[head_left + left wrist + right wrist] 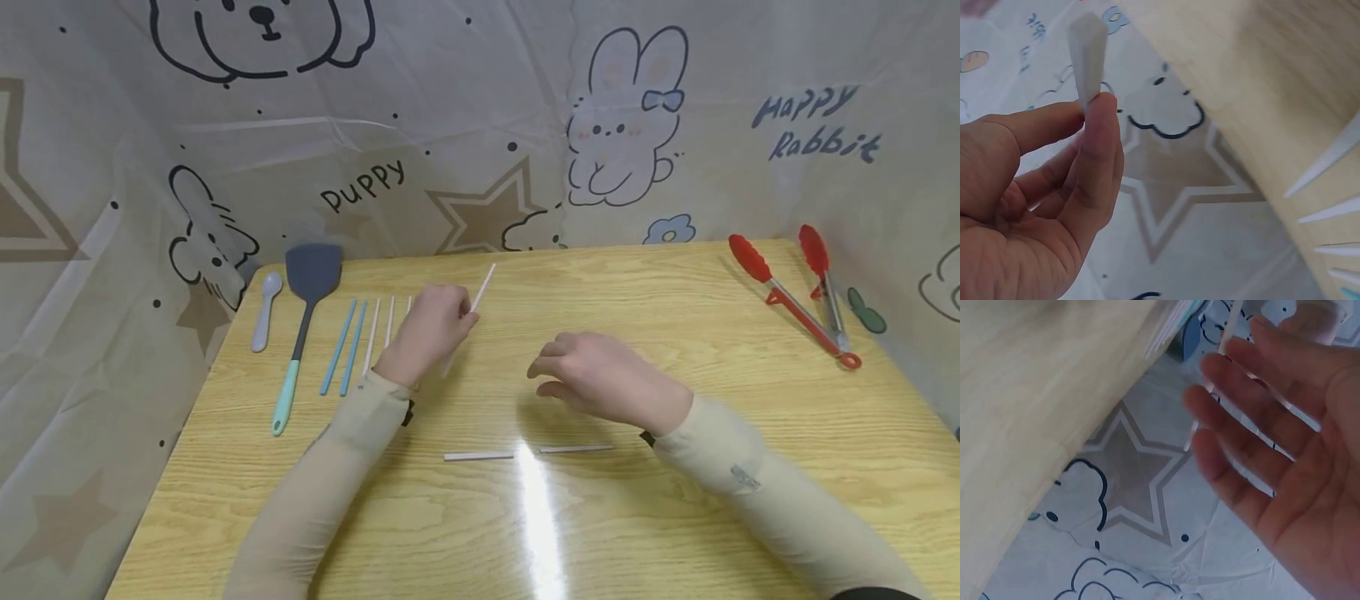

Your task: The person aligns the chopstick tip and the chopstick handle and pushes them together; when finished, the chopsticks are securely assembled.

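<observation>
My left hand (435, 325) pinches a white chopstick (483, 285) between thumb and fingertips, over the table. Seen from the left wrist, the chopstick's thick squared end (1089, 47) points up out of the fingers. My right hand (592, 375) hovers to the right, fingers loosely bent and apart, holding nothing. Below the hands, near the front, lie two white stick lengths (478, 457) roughly in line, with a bright glare between them. White chopsticks (372, 333) stand in a row left of my left hand, partly hidden by it, beside two blue chopsticks (352, 350).
At the left of the wooden table (375, 517) lie a turner (302, 329) with a mint handle and a small pale spoon (266, 312). Red-tipped tongs (795, 308) rest spread at the back right. A printed cloth (465, 125) hangs along the back and sides.
</observation>
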`<state>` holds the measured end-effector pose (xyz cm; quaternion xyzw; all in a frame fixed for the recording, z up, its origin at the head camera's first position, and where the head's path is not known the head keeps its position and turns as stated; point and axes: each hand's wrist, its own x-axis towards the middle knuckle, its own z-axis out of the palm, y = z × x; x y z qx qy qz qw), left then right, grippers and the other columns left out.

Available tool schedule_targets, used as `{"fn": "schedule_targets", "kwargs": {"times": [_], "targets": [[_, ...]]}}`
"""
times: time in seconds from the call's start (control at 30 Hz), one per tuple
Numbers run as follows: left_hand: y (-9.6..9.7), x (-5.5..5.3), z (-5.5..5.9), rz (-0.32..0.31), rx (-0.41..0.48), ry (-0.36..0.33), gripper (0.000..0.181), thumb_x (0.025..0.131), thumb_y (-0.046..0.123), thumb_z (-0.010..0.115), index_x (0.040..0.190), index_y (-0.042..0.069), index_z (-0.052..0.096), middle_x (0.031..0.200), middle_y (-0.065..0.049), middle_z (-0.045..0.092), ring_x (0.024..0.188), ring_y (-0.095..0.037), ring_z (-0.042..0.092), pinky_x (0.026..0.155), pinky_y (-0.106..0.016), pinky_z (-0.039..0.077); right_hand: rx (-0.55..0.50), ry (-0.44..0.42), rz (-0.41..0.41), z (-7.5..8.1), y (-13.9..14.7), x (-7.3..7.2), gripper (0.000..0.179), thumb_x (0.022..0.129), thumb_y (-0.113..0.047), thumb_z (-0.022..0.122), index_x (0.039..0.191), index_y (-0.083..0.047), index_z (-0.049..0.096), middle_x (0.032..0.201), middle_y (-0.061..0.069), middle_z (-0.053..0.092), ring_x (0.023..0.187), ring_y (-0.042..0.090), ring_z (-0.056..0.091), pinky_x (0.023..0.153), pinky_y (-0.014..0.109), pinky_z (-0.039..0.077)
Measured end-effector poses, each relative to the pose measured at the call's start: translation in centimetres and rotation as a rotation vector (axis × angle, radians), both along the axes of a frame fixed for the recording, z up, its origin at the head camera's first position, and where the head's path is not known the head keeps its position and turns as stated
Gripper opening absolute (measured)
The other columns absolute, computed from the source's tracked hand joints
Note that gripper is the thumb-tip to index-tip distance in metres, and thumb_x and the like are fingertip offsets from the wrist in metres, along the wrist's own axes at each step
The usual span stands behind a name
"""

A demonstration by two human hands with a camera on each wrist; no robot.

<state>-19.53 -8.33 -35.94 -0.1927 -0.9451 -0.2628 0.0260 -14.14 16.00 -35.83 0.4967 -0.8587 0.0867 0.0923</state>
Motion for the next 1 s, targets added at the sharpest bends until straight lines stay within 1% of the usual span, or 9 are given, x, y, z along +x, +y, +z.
{"fn": "schedule_targets", "kwargs": {"times": [0.1, 0.23, 0.33, 0.43, 0.5, 0.63, 0.7, 0.87, 1.0], "targets": [[-0.3, -0.6, -0.6, 0.046, 0.001, -0.041, 0.015, 0.093, 0.006, 0.068, 0.08, -0.002, 0.066, 0.071, -0.008, 0.062, 0.057, -0.017, 0.059, 0.05, -0.022, 0.05, 0.074, -0.08, -0.02, -0.5, 0.0, 0.6, 0.024, 0.08, -0.02, 0.084, 0.099, -0.01, 0.074, 0.09, 0.001, 0.069, 0.077, 0.018, 0.066, 0.066, 0.034, 0.056], [-0.7, -1.1, -1.4, 0.081, -0.012, -0.089, 0.028, 0.091, 0.002, 0.067, 0.064, 0.003, 0.059, 0.057, -0.003, 0.052, 0.045, -0.011, 0.045, 0.042, -0.02, 0.04, 0.143, -0.156, -0.037, -1.1, 0.2, 1.3, 0.021, 0.077, -0.014, 0.085, 0.093, -0.01, 0.072, 0.084, -0.001, 0.067, 0.073, 0.016, 0.064, 0.062, 0.033, 0.054], [-1.0, -1.2, -1.9, 0.092, -0.021, -0.124, 0.043, 0.089, -0.002, 0.064, 0.052, 0.009, 0.045, 0.047, 0.002, 0.036, 0.04, -0.008, 0.029, 0.038, -0.021, 0.03, 0.152, -0.188, -0.048, -1.6, 0.4, 1.7, 0.017, 0.074, -0.005, 0.081, 0.079, -0.013, 0.066, 0.072, -0.007, 0.057, 0.061, 0.009, 0.052, 0.052, 0.027, 0.046], [-1.3, -1.5, -2.5, 0.108, -0.031, -0.162, 0.051, 0.09, -0.003, 0.064, 0.05, 0.012, 0.036, 0.044, 0.004, 0.028, 0.039, -0.008, 0.028, 0.038, -0.02, 0.031, 0.159, -0.209, -0.063, -1.9, 0.5, 2.0, 0.023, 0.072, -0.004, 0.078, 0.071, -0.016, 0.059, 0.067, -0.011, 0.046, 0.056, 0.006, 0.037, 0.048, 0.023, 0.035], [-1.4, -1.6, -2.8, 0.129, -0.035, -0.188, 0.05, 0.09, -0.004, 0.064, 0.051, 0.012, 0.036, 0.045, 0.004, 0.028, 0.039, -0.008, 0.03, 0.038, -0.021, 0.035, 0.169, -0.23, -0.08, -1.9, 0.5, 2.2, 0.026, 0.073, -0.005, 0.078, 0.069, -0.017, 0.055, 0.065, -0.011, 0.042, 0.056, 0.006, 0.031, 0.047, 0.023, 0.031], [-1.7, -2.0, -3.5, 0.159, -0.06, -0.203, 0.047, 0.088, -0.006, 0.063, 0.054, 0.012, 0.036, 0.047, 0.003, 0.03, 0.04, -0.01, 0.034, 0.039, -0.022, 0.037, 0.196, -0.247, -0.089, -2.2, 0.4, 2.5, 0.032, 0.079, -0.008, 0.073, 0.066, -0.019, 0.047, 0.063, -0.011, 0.04, 0.055, 0.008, 0.032, 0.048, 0.025, 0.034], [-1.8, -2.1, -3.8, 0.174, -0.068, -0.226, 0.041, 0.087, -0.007, 0.062, 0.057, 0.01, 0.039, 0.049, 0.001, 0.033, 0.041, -0.011, 0.037, 0.039, -0.023, 0.038, 0.218, -0.276, -0.095, -2.5, 0.3, 2.7, 0.036, 0.079, -0.011, 0.075, 0.066, -0.02, 0.043, 0.062, -0.011, 0.039, 0.055, 0.008, 0.033, 0.048, 0.026, 0.036], [-1.9, -2.3, -4.2, 0.213, -0.097, -0.284, 0.018, 0.09, -0.006, 0.059, 0.075, 0.0, 0.052, 0.062, -0.009, 0.05, 0.047, -0.016, 0.049, 0.042, -0.024, 0.046, 0.255, -0.343, -0.111, -3.2, 0.3, 2.9, 0.042, 0.075, -0.019, 0.085, 0.069, -0.019, 0.043, 0.063, -0.011, 0.04, 0.057, 0.008, 0.038, 0.051, 0.027, 0.039], [-1.9, -2.3, -4.3, 0.236, -0.114, -0.302, 0.004, 0.091, -0.006, 0.058, 0.087, -0.007, 0.056, 0.071, -0.015, 0.057, 0.05, -0.017, 0.053, 0.044, -0.024, 0.048, 0.251, -0.33, -0.111, -3.4, 0.3, 3.0, 0.037, 0.08, -0.014, 0.08, 0.069, -0.018, 0.045, 0.064, -0.012, 0.042, 0.057, 0.008, 0.041, 0.051, 0.027, 0.039]]}}
